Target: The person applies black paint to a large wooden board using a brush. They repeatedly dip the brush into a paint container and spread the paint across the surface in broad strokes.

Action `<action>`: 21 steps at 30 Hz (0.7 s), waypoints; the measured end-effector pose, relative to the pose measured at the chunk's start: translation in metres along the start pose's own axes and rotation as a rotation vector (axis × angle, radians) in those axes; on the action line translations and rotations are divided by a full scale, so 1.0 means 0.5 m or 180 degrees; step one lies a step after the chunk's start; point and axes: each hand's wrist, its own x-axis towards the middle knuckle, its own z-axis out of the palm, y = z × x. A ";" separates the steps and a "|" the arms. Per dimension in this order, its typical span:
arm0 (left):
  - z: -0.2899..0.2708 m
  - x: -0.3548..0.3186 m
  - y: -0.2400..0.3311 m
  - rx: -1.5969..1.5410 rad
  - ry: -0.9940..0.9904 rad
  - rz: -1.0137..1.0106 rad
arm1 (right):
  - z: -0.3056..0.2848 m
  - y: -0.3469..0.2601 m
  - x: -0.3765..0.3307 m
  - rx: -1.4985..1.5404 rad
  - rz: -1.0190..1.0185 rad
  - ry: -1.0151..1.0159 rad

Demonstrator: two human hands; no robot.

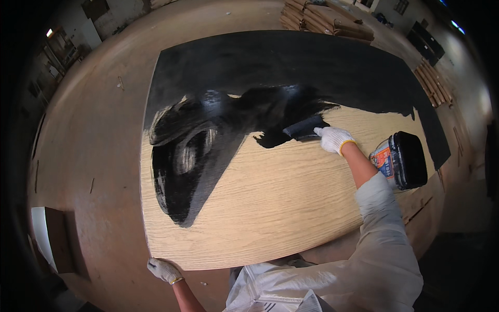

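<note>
In front of me lies a large pale wood-grain board [270, 208], its far half covered with black coating [280, 57]. My right hand [334, 139], in a white knit glove, is closed round a wide dark scraper [304, 129]. The scraper's blade rests on the board at the border between wet black and bare grain. Left of it, a thick glossy smear [182, 192] runs toward me. My left hand [164, 270], also gloved, is closed at the board's near left corner; its fingertips are partly hidden.
A black-topped tub [410, 161] with a colourful label is on the board's right side. Beyond the far edge lies a stack of brown sheets [325, 21]. More brown bundles [434, 83] lie at the right, and a white box-like piece [49, 236] stands on the floor at left.
</note>
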 end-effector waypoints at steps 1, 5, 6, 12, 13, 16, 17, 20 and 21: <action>-0.002 -0.003 0.000 -0.0033 -0.0023 -0.0021 | 0.002 0.009 -0.010 -0.0043 -0.0033 -0.0069; 0.034 -0.001 -0.006 -0.0180 -0.0197 -0.0041 | 0.009 0.192 0.098 -0.0003 0.0662 0.0158; 0.036 -0.001 -0.015 -0.0178 -0.0220 -0.0030 | -0.001 0.211 0.124 0.0035 0.0710 0.0186; 0.008 0.000 -0.013 -0.0009 0.0061 0.0042 | -0.004 0.034 0.019 -0.0049 0.0006 -0.0067; 0.014 -0.004 -0.007 -0.0100 0.0075 0.0022 | -0.001 0.020 -0.022 -0.0188 0.0035 -0.0157; 0.023 0.006 -0.025 -0.0089 0.0025 -0.0016 | 0.008 0.087 0.010 0.0018 0.0186 -0.0115; 0.020 0.009 -0.033 -0.0122 0.0072 0.0010 | 0.000 0.081 0.030 0.0059 0.0253 -0.0088; 0.028 0.005 -0.031 -0.0144 -0.0021 -0.0056 | -0.008 0.017 0.133 0.0073 0.0047 0.0334; 0.023 0.010 -0.036 -0.0105 0.0010 -0.0047 | -0.015 -0.025 0.177 0.0145 -0.0026 0.0467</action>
